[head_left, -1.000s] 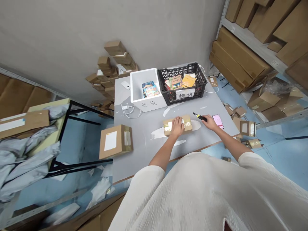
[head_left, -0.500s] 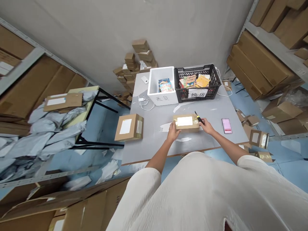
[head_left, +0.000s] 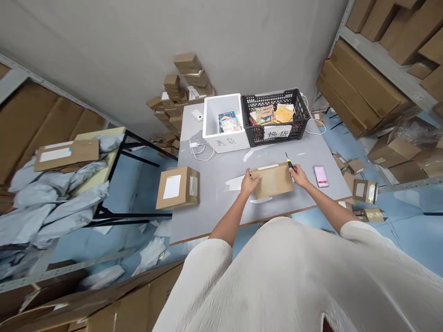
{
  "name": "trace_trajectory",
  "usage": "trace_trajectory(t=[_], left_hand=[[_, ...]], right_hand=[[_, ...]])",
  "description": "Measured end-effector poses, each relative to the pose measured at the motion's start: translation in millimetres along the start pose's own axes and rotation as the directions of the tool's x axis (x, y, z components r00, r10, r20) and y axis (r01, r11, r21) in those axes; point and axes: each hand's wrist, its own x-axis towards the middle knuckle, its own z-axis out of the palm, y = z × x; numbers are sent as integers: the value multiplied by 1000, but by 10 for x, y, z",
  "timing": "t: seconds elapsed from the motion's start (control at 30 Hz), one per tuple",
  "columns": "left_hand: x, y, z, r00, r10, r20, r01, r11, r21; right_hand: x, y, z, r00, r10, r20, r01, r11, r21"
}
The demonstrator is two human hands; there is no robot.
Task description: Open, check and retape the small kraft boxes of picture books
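Observation:
A small brown cardboard box [head_left: 273, 181] is tipped up over the grey table [head_left: 214, 203], its plain side facing me and its white label edge-on at the far side. My left hand [head_left: 249, 182] grips the box's left end, thumb on the near face. At the right end, my right hand [head_left: 299, 176] is closed around a utility knife [head_left: 289, 161] with a black and yellow handle, its blade pointing away from me. The fingers of that hand are against the box.
A larger labelled carton [head_left: 178, 188] stands at the table's left edge. At the back are a white foam box [head_left: 226, 138] and a black crate [head_left: 273, 131], both holding booklets or packets. A pink-screened phone [head_left: 321, 176] lies at right. Grey mailing bags [head_left: 69, 198] cover a side table.
The cardboard box has been turned so its label faces away and a plain side faces me. Both hands moved with it, and the view has shifted slightly.

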Motion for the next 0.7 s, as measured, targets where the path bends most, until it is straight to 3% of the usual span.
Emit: trace_trajectory(t=[0.1, 0.43, 0.7], left_hand=[[7, -50, 109, 1000, 17, 5, -17, 997, -74], [-193, -311, 318, 992, 25, 127, -15, 997, -80], [-130, -162, 157, 1000, -17, -4, 17, 999, -47]], right_hand=[[-52, 100, 15, 999, 52, 8, -52, 999, -3], [-289, 233, 66, 995, 87, 41, -83, 993, -85], [-252, -2, -11, 998, 18, -59, -16, 999, 31]])
